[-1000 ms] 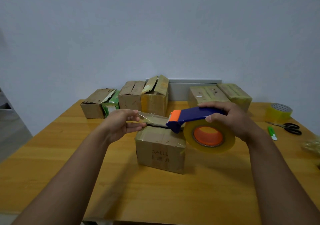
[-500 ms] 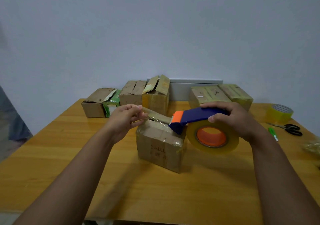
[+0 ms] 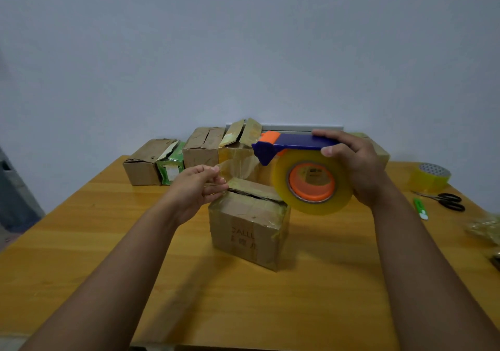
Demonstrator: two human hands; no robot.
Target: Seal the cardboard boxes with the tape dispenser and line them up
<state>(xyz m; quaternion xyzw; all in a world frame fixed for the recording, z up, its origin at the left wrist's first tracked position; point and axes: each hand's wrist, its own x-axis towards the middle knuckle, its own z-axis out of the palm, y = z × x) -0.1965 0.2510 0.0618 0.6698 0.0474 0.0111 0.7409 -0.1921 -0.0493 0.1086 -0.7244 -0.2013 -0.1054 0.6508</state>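
My right hand (image 3: 357, 166) has its grip curled round the blue handle of the blue-and-orange plastic tape dispenser (image 3: 295, 145), whose big roll of clear yellowish tape hangs below my fingers. A second ago that dispenser sat low, its nose at the box top; now I have lifted it up and away. My left hand (image 3: 194, 188), off to the left of that grip, pinches the free end of the clear tape strip (image 3: 238, 165), so a longer sheet now stretches between the two hands. Just below and between them stands the small brown cardboard box (image 3: 249, 223) on the wooden counter (image 3: 81, 242), its top seam still gaping. I judge there is now enough tape out to lay across the seam. Beyond my grips, a row of other cardboard boxes (image 3: 203, 147) waits by the wall; far right lie a spare tape roll (image 3: 430, 176) and black scissors (image 3: 449, 201).
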